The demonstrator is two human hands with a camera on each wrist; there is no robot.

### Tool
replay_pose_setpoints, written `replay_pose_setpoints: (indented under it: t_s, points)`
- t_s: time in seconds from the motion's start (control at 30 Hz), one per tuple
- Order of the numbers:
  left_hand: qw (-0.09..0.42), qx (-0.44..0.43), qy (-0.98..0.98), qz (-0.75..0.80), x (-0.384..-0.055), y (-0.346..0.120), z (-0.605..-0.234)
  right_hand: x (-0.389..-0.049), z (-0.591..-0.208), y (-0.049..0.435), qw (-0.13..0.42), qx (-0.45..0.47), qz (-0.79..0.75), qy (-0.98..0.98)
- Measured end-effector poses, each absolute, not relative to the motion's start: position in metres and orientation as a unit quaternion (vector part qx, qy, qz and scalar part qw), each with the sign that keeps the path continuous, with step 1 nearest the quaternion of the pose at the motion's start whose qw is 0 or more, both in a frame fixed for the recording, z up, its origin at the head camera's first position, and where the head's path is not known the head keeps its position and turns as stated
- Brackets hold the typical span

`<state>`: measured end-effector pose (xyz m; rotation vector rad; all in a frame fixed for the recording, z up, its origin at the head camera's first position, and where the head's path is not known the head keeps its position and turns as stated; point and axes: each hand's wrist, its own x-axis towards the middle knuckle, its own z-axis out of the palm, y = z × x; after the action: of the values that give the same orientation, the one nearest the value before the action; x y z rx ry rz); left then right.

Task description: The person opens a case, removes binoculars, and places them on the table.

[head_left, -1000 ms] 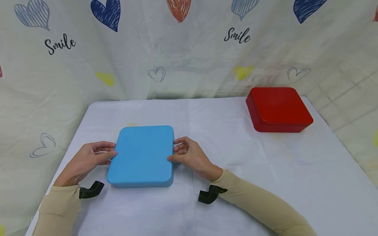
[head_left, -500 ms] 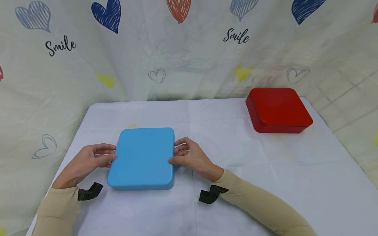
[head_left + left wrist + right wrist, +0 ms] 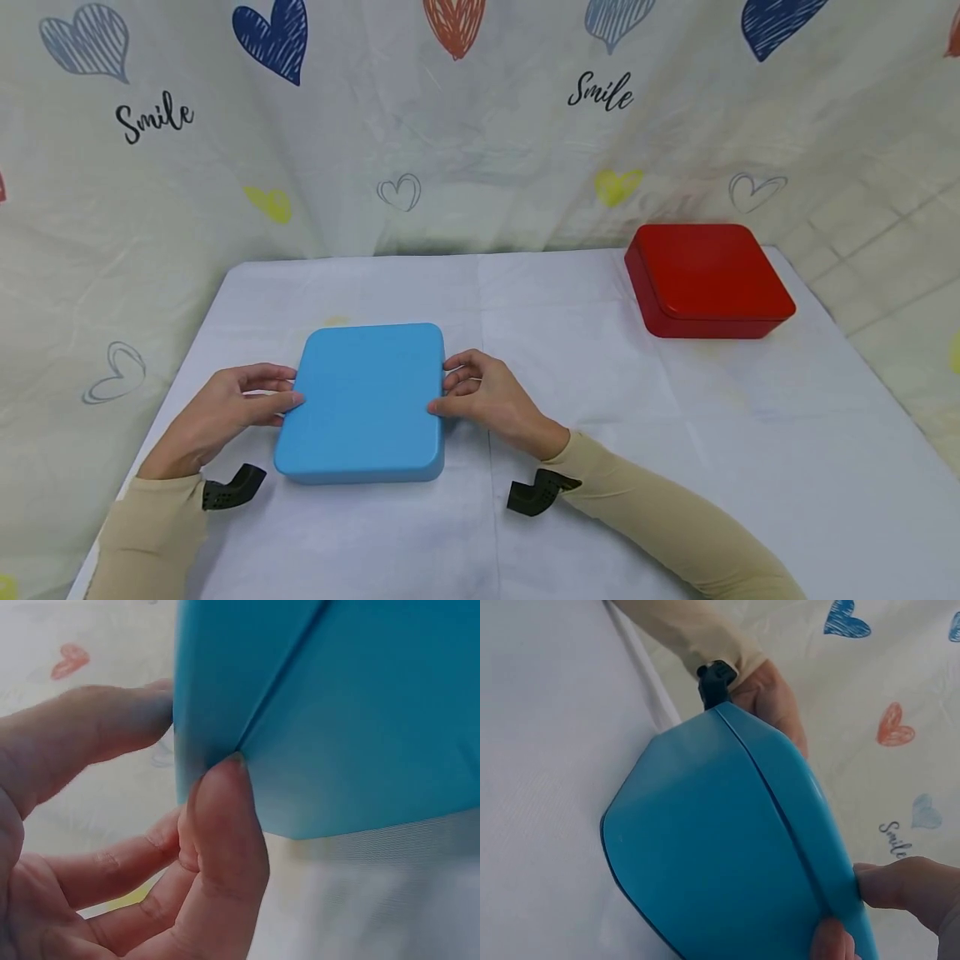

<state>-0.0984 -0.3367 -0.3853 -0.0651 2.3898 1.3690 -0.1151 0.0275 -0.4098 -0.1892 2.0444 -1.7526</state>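
Observation:
A light-blue square box with rounded corners lies on the white-covered table; its lid (image 3: 363, 396) faces up. On the left side my left hand (image 3: 217, 412) pinches the lid's edge, thumb on top. In the left wrist view a fingertip (image 3: 229, 776) sits at the seam between lid and base (image 3: 375, 712). My right hand (image 3: 498, 400) pinches the opposite edge. The right wrist view has the thumb (image 3: 900, 889) against the lid and a fingertip near the seam. A thin dark line separates lid and base. The box's contents are hidden.
A red box (image 3: 712, 279) with its lid on stands at the table's far right corner. White cloth covers the table (image 3: 600, 358). Behind hangs a pale curtain (image 3: 495, 133) printed with hearts. Each wrist carries a black camera mount (image 3: 234, 487).
My left thumb has slid slightly further onto the top of the lid. The right hand keeps its hold, and the blue box is almost in the same place.

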Motion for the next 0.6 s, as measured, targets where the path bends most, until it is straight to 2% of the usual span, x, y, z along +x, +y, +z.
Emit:
replay_pose_setpoints:
  t_s: [0.6]
  points:
    - [0.167, -0.068, 0.874, 0.450, -0.100, -0.324, -0.386, -0.120, -0.404, 0.030, 0.229, -0.042, -0.641, 0.732]
